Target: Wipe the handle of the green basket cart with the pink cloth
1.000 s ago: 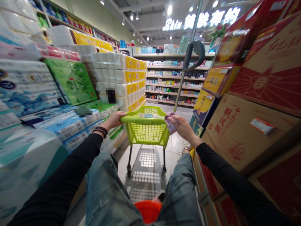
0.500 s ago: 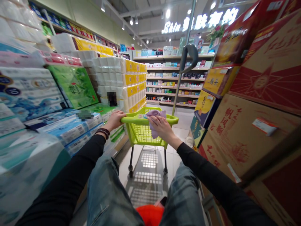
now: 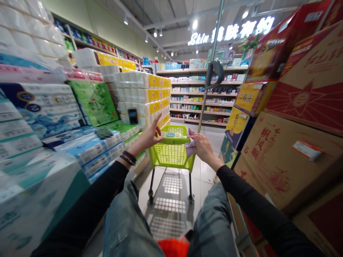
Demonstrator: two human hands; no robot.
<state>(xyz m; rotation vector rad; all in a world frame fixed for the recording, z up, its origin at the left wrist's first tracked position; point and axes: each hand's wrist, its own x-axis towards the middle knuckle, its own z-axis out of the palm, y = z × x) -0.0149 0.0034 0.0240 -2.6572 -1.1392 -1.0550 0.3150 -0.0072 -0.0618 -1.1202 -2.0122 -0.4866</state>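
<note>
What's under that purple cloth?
The purple cloth, held by the right hand, lies against the right part of the handle on the green cart. Handle shows to its left; whatever the cloth and hand cover can't be seen.

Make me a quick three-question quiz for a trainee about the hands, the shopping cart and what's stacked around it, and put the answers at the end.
1. Multiple choice: what colour is the cloth in the right hand?
A) Red
B) Pale purple
C) Dark green

2. True or false: the index finger of the left hand is extended.

3. Fill the gap: seen from the person's side, the stacked cardboard cartons stand to the ____ of the shopping cart.

Key: 1. B; 2. True; 3. right
</note>
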